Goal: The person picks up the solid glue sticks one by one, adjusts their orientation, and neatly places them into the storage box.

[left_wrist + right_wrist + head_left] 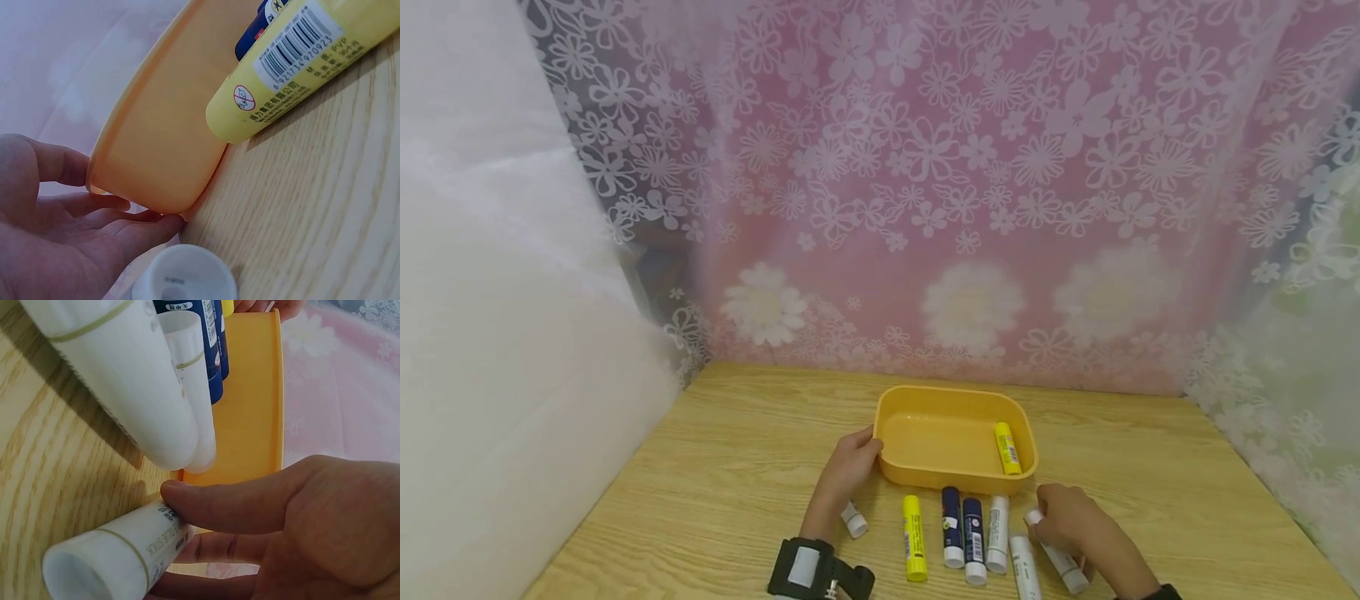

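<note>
A shallow yellow-orange plastic bin [917, 479] stands on the wooden table with one yellow glue stick [1007, 448] inside, at its right end. My left hand [848, 460] grips the bin's left end; in the left wrist view the thumb lies on the rim and the fingers are beneath it. To the right, my right hand [1071, 521] holds a white glue stick [134, 550] between thumb and fingers, close over the table. Lined up in front of the bin are a yellow glue stick [914, 537], two dark blue ones [951, 525] and two white ones [997, 533].
Another white glue stick [853, 520] lies beside my left wrist, partly hidden by it. Behind the wooden table [737, 467] hangs a pink flowered curtain [925, 208], and a white sheet [512, 292] closes off the left side. A black strap [801, 567] circles the left wrist.
</note>
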Demonstrator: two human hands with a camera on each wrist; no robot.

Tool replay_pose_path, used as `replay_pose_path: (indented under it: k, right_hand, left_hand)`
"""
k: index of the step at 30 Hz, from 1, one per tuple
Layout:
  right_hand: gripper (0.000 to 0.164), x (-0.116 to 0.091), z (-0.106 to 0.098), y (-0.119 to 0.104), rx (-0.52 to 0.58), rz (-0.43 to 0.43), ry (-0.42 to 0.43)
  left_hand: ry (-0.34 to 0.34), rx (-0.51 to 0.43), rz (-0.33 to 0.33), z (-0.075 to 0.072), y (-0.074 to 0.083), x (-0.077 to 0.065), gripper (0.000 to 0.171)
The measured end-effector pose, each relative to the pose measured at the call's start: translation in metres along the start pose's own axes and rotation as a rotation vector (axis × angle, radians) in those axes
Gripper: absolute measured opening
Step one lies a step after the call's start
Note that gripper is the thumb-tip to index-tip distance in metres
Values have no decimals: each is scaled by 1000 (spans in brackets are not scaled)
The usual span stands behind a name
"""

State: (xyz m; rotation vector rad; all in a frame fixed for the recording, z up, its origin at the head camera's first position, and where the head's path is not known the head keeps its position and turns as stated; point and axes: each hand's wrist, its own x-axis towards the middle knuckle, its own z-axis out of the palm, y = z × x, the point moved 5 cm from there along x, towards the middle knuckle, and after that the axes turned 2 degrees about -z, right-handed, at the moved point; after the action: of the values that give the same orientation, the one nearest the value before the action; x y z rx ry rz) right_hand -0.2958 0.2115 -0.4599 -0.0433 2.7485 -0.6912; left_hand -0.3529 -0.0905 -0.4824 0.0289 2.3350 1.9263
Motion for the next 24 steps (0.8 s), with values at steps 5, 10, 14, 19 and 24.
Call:
replay_pose_path:
  k: [5,10,14,19,24]
  right_hand:
    - [20,0,0,0,3,14,-5]
    - [21,1,0,2,8,21,-2]
    - [22,1,-1,2,15,29,-7]
    - [23,2,-3,1,9,35,-9]
    - [25,5,-7,1,3,26,-9]
  left_hand:
    - [-1,3,5,0,0,0,49]
    - [3,9,-2,2,1,0,49]
    - [12,16,-15,2,0,0,49]
    - [11,15,-16,2,1,-1,49]
    - [7,13,-6,0,3,-2,49]
